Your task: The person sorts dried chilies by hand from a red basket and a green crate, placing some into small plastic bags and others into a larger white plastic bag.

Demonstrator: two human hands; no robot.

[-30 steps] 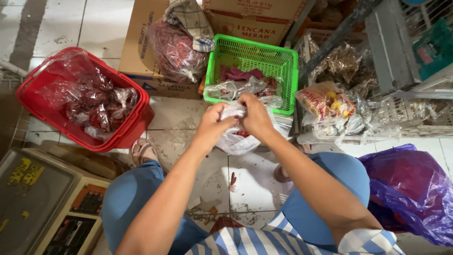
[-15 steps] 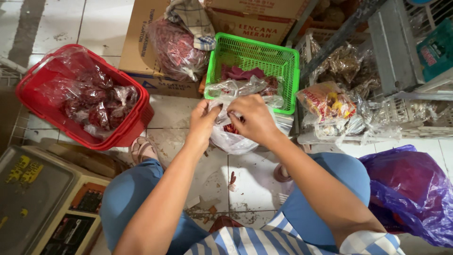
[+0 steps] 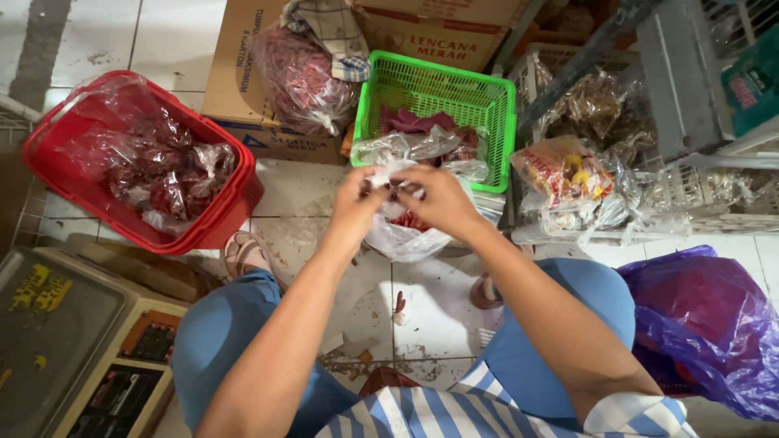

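Both hands meet over the mouth of a clear plastic bag (image 3: 403, 235) that hangs just in front of the green basket (image 3: 495, 122), above the tiled floor (image 3: 438, 300). The left hand (image 3: 355, 203) is closed, pinching the bag's rim at its left side; the right hand (image 3: 438, 199) is curled shut on the rim beside it, fingertips nearly touching the left. Dark red pieces show inside the bag. The basket behind holds more filled clear bags and dark red stuff. To the left stands a red basket (image 3: 219, 219) lined with plastic and full of small packed bags. Between the two baskets a bulging bag (image 3: 300, 81) leans on a cardboard box (image 3: 243, 89). On the right sit white crates (image 3: 690, 195) with packets (image 3: 560, 174), and nearer, a purple bag (image 3: 706, 324). A scale (image 3: 57, 341) lies at lower left.
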